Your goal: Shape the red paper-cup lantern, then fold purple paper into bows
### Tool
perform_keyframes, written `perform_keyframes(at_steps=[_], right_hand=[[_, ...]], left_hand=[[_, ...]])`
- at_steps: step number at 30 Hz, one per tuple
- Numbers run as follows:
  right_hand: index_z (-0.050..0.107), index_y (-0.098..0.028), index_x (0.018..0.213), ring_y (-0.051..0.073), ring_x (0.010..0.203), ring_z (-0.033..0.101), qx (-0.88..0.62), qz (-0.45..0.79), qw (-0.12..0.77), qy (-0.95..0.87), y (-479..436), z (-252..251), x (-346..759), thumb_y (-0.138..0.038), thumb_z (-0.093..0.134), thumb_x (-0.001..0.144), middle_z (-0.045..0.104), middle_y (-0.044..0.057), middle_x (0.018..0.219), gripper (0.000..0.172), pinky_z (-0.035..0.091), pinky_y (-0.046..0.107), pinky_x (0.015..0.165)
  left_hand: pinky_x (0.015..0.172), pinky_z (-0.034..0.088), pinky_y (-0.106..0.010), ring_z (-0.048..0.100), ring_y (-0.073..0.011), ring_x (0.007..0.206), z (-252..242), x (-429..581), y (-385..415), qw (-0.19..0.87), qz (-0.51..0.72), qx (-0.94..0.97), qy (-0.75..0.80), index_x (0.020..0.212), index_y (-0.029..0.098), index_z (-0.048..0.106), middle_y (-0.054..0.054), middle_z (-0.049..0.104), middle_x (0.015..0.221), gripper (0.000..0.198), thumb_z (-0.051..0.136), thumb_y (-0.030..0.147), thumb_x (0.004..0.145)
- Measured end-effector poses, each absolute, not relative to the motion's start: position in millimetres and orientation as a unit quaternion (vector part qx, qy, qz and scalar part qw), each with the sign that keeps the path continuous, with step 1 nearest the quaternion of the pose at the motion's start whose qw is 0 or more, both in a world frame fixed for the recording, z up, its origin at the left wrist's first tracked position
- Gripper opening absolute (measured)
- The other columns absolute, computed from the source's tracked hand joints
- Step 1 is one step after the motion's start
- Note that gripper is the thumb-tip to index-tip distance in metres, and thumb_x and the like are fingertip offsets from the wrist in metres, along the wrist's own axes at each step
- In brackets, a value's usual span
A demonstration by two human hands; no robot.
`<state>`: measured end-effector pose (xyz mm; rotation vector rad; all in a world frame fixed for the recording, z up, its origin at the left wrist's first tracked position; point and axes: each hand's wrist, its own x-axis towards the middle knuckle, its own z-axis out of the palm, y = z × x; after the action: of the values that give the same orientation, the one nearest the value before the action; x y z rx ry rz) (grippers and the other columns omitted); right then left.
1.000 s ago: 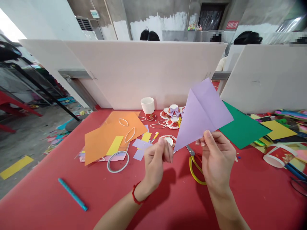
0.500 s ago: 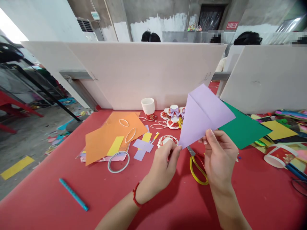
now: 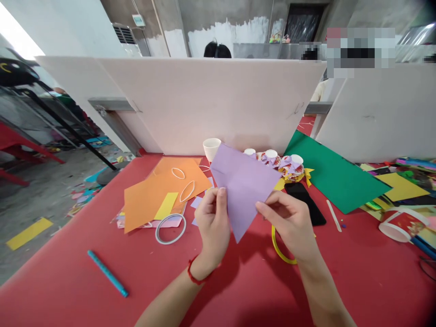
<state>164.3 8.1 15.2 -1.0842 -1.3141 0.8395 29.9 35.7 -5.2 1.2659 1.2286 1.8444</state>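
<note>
Between my hands a creased sheet of purple paper (image 3: 250, 181) is held up above the table, one corner pointing down. My left hand (image 3: 214, 222), with a red cord bracelet at the wrist, pinches its left edge between thumb and fingers. On the right edge, my right hand (image 3: 289, 222) has a similar pinch. Yellow-handled scissors (image 3: 281, 250) lie under my right hand, mostly hidden. Behind the sheet stand several small paper-cup pieces (image 3: 293, 165) with purple bows and a white paper cup (image 3: 211, 147).
Orange paper (image 3: 146, 195), a yellow strip (image 3: 166, 205) and a grey ring (image 3: 170, 229) lie at left, a blue pen (image 3: 107, 272) nearer. At right are a black phone (image 3: 308, 204), green paper (image 3: 337, 177) and a tipped cup (image 3: 397, 225). A white partition (image 3: 211, 100) closes the back.
The purple sheet has swung left and lower and turned its face. My right hand has shifted left along its edge, and the left hand slightly left. The phone and more cup pieces are now uncovered.
</note>
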Motion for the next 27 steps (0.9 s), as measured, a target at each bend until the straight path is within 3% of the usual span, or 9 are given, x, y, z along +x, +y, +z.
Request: perform_keyframes(at_steps=[2,4,8,12,15,19,23,27], right_hand=[[0.062,-0.019,0.062,0.014,0.06,0.059,-0.477,0.37,0.546,-0.581,9,12,159,-0.028,0.07,0.078,0.064,0.0,0.061,0.02,0.048,0.025,0.058],[0.066,-0.019,0.067,0.015,0.062,0.06,-0.488,0.376,0.523,-0.588,10,9,157,-0.029,0.07,0.077,0.068,0.001,0.065,0.015,0.049,0.026,0.06],[0.067,-0.019,0.068,0.015,0.06,0.06,-0.501,0.385,0.536,-0.561,11,7,158,-0.033,0.072,0.075,0.068,0.001,0.064,0.016,0.049,0.026,0.058],[0.07,-0.018,0.067,0.016,0.061,0.064,-0.495,0.396,0.528,-0.565,9,7,160,-0.03,0.073,0.074,0.072,0.003,0.066,0.014,0.051,0.027,0.06],[0.071,-0.018,0.066,0.018,0.062,0.066,-0.487,0.396,0.509,-0.588,6,8,157,-0.028,0.073,0.074,0.074,0.004,0.066,0.013,0.052,0.028,0.061],[0.073,-0.018,0.068,0.019,0.063,0.069,-0.477,0.392,0.497,-0.61,6,9,152,-0.026,0.073,0.075,0.076,0.005,0.067,0.011,0.054,0.029,0.061],[0.072,-0.019,0.068,0.016,0.056,0.068,-0.46,0.322,0.562,-0.607,8,8,153,-0.02,0.074,0.077,0.074,0.002,0.063,0.01,0.054,0.025,0.052],[0.075,-0.022,0.078,0.016,0.059,0.067,-0.442,0.012,0.657,-0.611,8,4,163,-0.008,0.071,0.082,0.072,0.001,0.069,0.015,0.055,0.025,0.054]], left_hand=[[0.041,0.028,-0.021,0.034,-0.008,0.046,-10,32,40,0.154,0.724,0.476,0.475,0.059,0.019,0.053,0.006,0.042,0.05,0.046,0.059,0.053,0.089],[0.041,0.026,-0.022,0.033,-0.0075,0.045,-12,31,43,0.091,0.735,0.479,0.472,0.058,0.019,0.054,0.006,0.041,0.048,0.045,0.061,0.051,0.089],[0.041,0.026,-0.022,0.034,-0.0069,0.043,-10,24,45,0.067,0.732,0.495,0.463,0.059,0.018,0.057,0.007,0.041,0.047,0.041,0.062,0.045,0.089],[0.04,0.027,-0.022,0.036,-0.0065,0.041,-3,17,43,0.089,0.72,0.524,0.446,0.073,0.019,0.063,0.007,0.047,0.05,0.028,0.061,0.039,0.091],[0.044,0.032,-0.022,0.042,-0.0075,0.046,2,12,43,0.032,0.733,0.512,0.446,0.067,0.019,0.058,0.006,0.05,0.054,0.027,0.063,0.032,0.09],[0.045,0.03,-0.022,0.037,-0.0073,0.046,2,9,46,-0.039,0.754,0.486,0.439,0.062,0.019,0.057,0.008,0.041,0.049,0.032,0.062,0.03,0.091],[0.044,0.034,-0.022,0.041,-0.0074,0.04,0,7,50,0.034,0.777,0.491,0.393,0.085,0.019,0.067,0.008,0.048,0.047,0.027,0.05,0.036,0.098],[0.047,0.044,-0.023,0.053,-0.0098,0.043,7,-3,45,0.181,0.761,0.516,0.35,0.097,0.02,0.067,0.007,0.056,0.049,0.016,0.06,0.033,0.092]])
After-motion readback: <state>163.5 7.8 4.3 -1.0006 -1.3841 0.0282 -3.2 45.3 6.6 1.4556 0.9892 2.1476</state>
